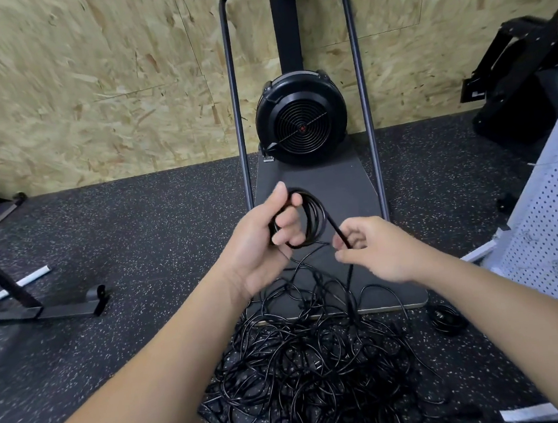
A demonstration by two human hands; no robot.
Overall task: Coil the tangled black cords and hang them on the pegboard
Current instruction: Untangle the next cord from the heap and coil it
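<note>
Left hand (266, 236): curled round a small coil of black cord (309, 220), which is held up above the machine's base plate.
Right hand (374, 249): a strand of the same cord (338, 236) is pinched between thumb and fingers just beside the coil; from there the strand drops to the floor.
Tangled cords (314, 362): a loose black heap is spread over the speckled rubber floor (117, 228) between the forearms, its far edge overlapping the base plate (343, 184).
Coiled cord (447, 317): 1 small finished bundle is seen on the floor, right of the heap and apart from it.
Pegboard (552, 203): a white perforated panel is seen at the right edge.
Fan machine (300, 119): a black fan housing is mounted on the base plate against an OSB wall (85, 87).
</note>
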